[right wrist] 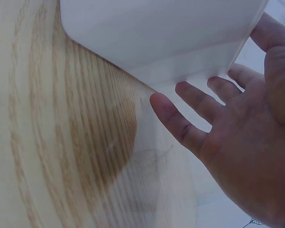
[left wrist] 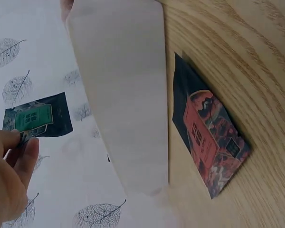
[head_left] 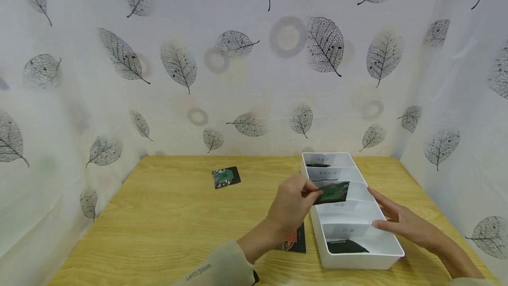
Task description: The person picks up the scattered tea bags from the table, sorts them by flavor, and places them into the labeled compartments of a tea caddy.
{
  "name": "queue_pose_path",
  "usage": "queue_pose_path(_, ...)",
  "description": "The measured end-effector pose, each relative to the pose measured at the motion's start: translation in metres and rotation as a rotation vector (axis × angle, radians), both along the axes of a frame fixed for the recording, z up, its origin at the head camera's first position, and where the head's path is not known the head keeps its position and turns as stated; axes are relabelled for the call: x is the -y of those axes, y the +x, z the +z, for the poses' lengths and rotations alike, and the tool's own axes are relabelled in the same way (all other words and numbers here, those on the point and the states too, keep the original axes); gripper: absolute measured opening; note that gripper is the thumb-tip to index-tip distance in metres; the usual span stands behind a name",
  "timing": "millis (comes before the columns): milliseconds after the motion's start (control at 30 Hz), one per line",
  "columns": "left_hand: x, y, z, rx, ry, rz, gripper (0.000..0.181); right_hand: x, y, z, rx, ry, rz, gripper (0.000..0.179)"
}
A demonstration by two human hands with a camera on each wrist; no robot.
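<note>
My left hand (head_left: 291, 202) pinches a small dark sachet with a green label (head_left: 334, 192) between thumb and fingers. It holds the sachet over the middle compartments of a long white divided box (head_left: 357, 261). In the left wrist view the sachet (left wrist: 38, 118) is tilted, its printed face showing. My right hand (head_left: 412, 226) rests against the box's right side, thumb near the rim. Seen from the right wrist, the fingers (right wrist: 194, 102) are spread and fairly straight along the box wall. Dark packets (head_left: 347, 246) lie in the nearest compartment, and others show partly in the farther ones.
A dark sachet with a red label (left wrist: 204, 137) lies on the wooden table just left of the box. Farther back on the left is another green-labelled sachet (head_left: 226, 177). A leaf-patterned white curtain (head_left: 246, 83) surrounds the table's back and sides.
</note>
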State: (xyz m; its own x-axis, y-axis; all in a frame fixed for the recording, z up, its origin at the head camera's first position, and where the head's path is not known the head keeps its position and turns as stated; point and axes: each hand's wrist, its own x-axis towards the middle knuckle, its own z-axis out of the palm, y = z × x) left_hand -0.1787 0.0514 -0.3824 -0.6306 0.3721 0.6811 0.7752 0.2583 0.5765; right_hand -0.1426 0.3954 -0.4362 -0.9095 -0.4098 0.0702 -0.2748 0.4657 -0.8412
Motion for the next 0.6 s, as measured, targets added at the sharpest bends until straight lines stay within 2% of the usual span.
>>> queue_pose_path(200, -0.014, 0.007, -0.012, -0.271, -0.186, 0.027, 0.016, 0.002, -0.001, 0.001, 0.011, -0.014, 0.009, 0.081)
queue_pose_path(300, -0.016, 0.012, -0.018, -0.367, -0.269, 0.029, 0.013, 0.002, -0.001, 0.002, 0.024, -0.024, 0.014, 0.081)
queue_pose_path(400, -0.018, 0.015, -0.022, -0.429, -0.362, 0.035, 0.012, 0.002, 0.000, 0.002, 0.021, -0.027, 0.016, 0.081)
queue_pose_path(600, -0.018, 0.020, -0.032, -0.483, -0.508, 0.047, 0.011, 0.001, 0.000, 0.001, 0.006, -0.014, 0.015, 0.080)
